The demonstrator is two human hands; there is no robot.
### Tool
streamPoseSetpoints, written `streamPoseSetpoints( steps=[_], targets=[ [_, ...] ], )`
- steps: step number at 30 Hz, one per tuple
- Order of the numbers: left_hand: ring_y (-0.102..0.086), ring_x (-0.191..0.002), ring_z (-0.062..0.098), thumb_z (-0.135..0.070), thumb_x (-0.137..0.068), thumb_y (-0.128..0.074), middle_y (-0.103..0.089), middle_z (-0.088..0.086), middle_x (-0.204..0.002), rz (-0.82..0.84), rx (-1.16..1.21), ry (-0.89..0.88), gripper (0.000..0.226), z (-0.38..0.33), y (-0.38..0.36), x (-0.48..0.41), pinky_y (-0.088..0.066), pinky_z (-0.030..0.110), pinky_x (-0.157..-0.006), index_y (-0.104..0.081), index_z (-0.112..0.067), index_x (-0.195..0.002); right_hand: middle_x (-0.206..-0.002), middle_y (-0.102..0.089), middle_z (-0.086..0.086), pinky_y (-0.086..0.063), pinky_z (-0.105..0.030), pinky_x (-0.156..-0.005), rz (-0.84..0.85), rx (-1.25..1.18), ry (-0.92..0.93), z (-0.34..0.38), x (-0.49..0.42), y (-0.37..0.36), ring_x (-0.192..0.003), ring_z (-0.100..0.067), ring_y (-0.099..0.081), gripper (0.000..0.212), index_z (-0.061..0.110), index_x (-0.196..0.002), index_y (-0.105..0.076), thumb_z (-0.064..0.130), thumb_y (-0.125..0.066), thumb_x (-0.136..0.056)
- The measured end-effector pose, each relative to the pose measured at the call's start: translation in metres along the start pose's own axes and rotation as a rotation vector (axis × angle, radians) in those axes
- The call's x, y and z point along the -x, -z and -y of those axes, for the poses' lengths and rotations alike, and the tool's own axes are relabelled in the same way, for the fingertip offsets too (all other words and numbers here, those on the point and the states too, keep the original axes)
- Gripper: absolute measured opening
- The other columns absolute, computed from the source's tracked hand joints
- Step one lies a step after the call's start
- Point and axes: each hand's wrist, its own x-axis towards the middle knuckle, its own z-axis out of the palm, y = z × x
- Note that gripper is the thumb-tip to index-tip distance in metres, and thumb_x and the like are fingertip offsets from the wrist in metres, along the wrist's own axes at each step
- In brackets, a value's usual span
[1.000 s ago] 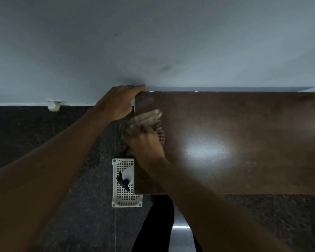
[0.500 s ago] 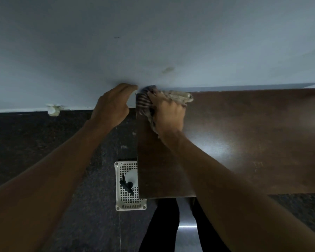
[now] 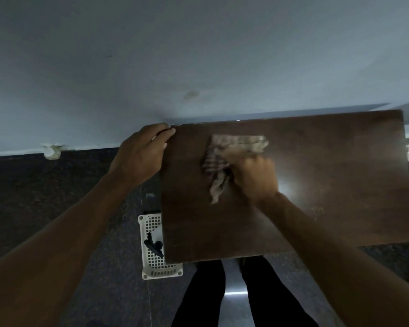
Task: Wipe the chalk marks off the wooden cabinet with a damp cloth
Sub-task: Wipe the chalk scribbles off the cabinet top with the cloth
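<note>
The dark brown wooden cabinet top [image 3: 328, 180] fills the middle and right of the head view, seen from above, with a bright glare patch near its centre. My right hand [image 3: 255, 173] presses a crumpled, checked grey-brown cloth [image 3: 224, 159] onto the top, left of centre, near the back edge. The hand and cloth are motion-blurred. My left hand [image 3: 139, 154] grips the cabinet's back-left corner, fingers curled over the edge. Faint pale marks [image 3: 318, 212] show on the wood to the right of my right forearm.
A white perforated plastic basket [image 3: 151, 246] with a dark object inside stands on the dark speckled floor against the cabinet's left side. A pale wall runs behind the cabinet. My dark-trousered legs [image 3: 201, 293] are below the cabinet's front edge.
My right hand swept the cloth from the left side to the back-left corner, and now to the right along the back of the top. My left hand stays on the corner.
</note>
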Motion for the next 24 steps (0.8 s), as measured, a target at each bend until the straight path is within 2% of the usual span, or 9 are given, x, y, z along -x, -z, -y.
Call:
streamPoseSetpoints(
  steps=[2,4,6,9,12,15,18,21,24],
  targets=[
    [-0.057,-0.129,0.035,-0.016,-0.099,-0.062,-0.056,0.017,-0.143,0.025,0.0,-0.033,0.045,-0.009,-0.005,-0.005,-0.051,0.05,-0.103,-0.055,-0.001,-0.142,-0.092,-0.074,-0.004,-0.038,-0.024,-0.058,-0.119,-0.022,-0.21,-0.026,-0.006,0.008,-0.071,-0.03,-0.067,0.041,0.036,-0.127,-0.063,0.021,-0.064,-0.089],
    [-0.051,-0.136,0.032,-0.028,-0.1,-0.062,-0.051,0.013,-0.151,0.031,0.007,-0.076,0.055,-0.019,-0.009,-0.01,-0.048,0.046,-0.109,-0.05,-0.003,-0.147,-0.093,-0.075,-0.002,-0.042,-0.025,-0.06,-0.183,-0.126,-0.403,-0.026,-0.02,0.011,-0.074,-0.029,-0.068,0.039,0.038,-0.123,-0.065,0.019,-0.061,-0.089],
    [-0.047,-0.141,0.03,-0.035,-0.098,-0.062,-0.046,0.012,-0.155,0.041,-0.008,-0.106,0.063,-0.031,-0.013,-0.016,-0.044,0.044,-0.112,-0.045,-0.004,-0.15,-0.092,-0.074,0.0,-0.037,-0.023,-0.059,-0.244,-0.18,-0.498,-0.006,-0.032,0.007,-0.072,-0.025,-0.068,0.036,0.033,-0.118,-0.068,0.025,-0.051,-0.088],
    [-0.037,-0.147,0.028,-0.05,-0.096,-0.056,-0.036,0.014,-0.161,0.133,-0.007,-0.049,0.077,-0.048,-0.018,-0.023,-0.032,0.038,-0.117,-0.037,-0.002,-0.154,-0.096,-0.073,-0.003,-0.048,-0.03,-0.058,-0.189,-0.223,-0.346,0.031,-0.038,0.002,-0.073,-0.027,-0.068,0.042,0.026,-0.116,-0.066,0.039,-0.041,-0.085],
    [-0.023,-0.154,0.024,-0.063,-0.089,-0.047,-0.019,0.009,-0.168,0.222,0.038,0.069,0.094,-0.055,-0.02,-0.022,-0.022,0.038,-0.123,-0.025,-0.003,-0.158,-0.108,-0.072,0.002,-0.053,-0.035,-0.067,-0.091,-0.135,-0.093,0.026,-0.038,0.003,-0.084,-0.025,-0.07,0.038,0.031,-0.122,-0.064,0.033,-0.049,-0.087],
    [-0.007,-0.156,0.015,-0.075,-0.08,-0.043,0.004,-0.005,-0.171,0.304,-0.024,0.082,0.107,-0.058,-0.014,-0.022,-0.024,0.043,-0.122,-0.015,-0.011,-0.162,-0.102,-0.073,0.004,-0.054,-0.033,-0.062,-0.09,-0.026,0.026,-0.01,-0.028,0.011,-0.08,-0.025,-0.071,0.036,0.036,-0.122,-0.065,0.025,-0.057,-0.088],
    [0.004,-0.15,0.005,-0.083,-0.07,-0.046,0.014,-0.015,-0.167,0.381,-0.066,0.135,0.119,-0.063,-0.009,-0.026,-0.025,0.044,-0.12,-0.01,-0.018,-0.163,-0.097,-0.075,-0.002,-0.055,-0.035,-0.062,-0.067,-0.025,-0.028,-0.066,-0.006,0.023,-0.08,-0.032,-0.07,0.039,0.038,-0.124,-0.064,0.025,-0.057,-0.088],
    [-0.012,-0.155,0.029,-0.092,-0.06,-0.049,0.004,-0.011,-0.17,0.442,-0.151,0.202,0.128,-0.073,-0.008,-0.037,-0.034,0.056,-0.115,-0.018,-0.02,-0.161,-0.108,-0.073,-0.002,-0.056,-0.039,-0.07,-0.051,-0.022,-0.176,-0.132,0.01,0.044,-0.089,-0.034,-0.069,0.048,0.044,-0.126,-0.06,0.024,-0.061,-0.083],
    [-0.016,-0.154,0.033,-0.095,-0.051,-0.053,0.001,-0.004,-0.17,0.474,-0.156,0.251,0.14,-0.075,-0.017,-0.044,-0.029,0.055,-0.119,-0.021,-0.016,-0.161,-0.117,-0.07,0.0,-0.056,-0.039,-0.078,-0.094,-0.023,-0.34,-0.197,0.015,0.064,-0.101,-0.032,-0.066,0.048,0.046,-0.128,-0.058,0.025,-0.058,-0.085]
  ],
)
